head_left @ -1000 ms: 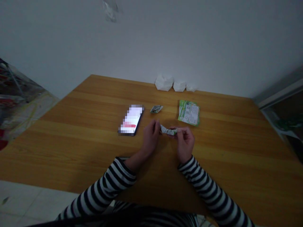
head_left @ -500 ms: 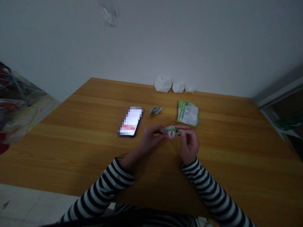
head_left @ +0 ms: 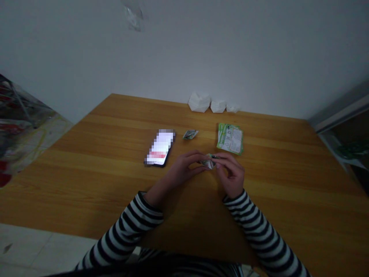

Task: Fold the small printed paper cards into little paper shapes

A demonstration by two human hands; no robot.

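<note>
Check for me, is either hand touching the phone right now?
No, the left hand and right hand both hold the small folded paper, while the phone lies apart from them on the table.

A wooden table bears a phone, folded paper, green cards, white pieces.

Wood tbl, lt brown, grain approx. side to side. Wall behind tbl's far edge: plain, pale grey-blue; shiny patch high up, above tbl's far L corner. Pale tile floor below tbl's near L edge, w/ sm. dark fleck. L of tbl: yellow line on floor, thin metal leg, red clutter, blurred. R of tbl: pale frame, dk area beyond w/ green patch, unclear what. Light dim; tbl's near middle in shadow.
</note>
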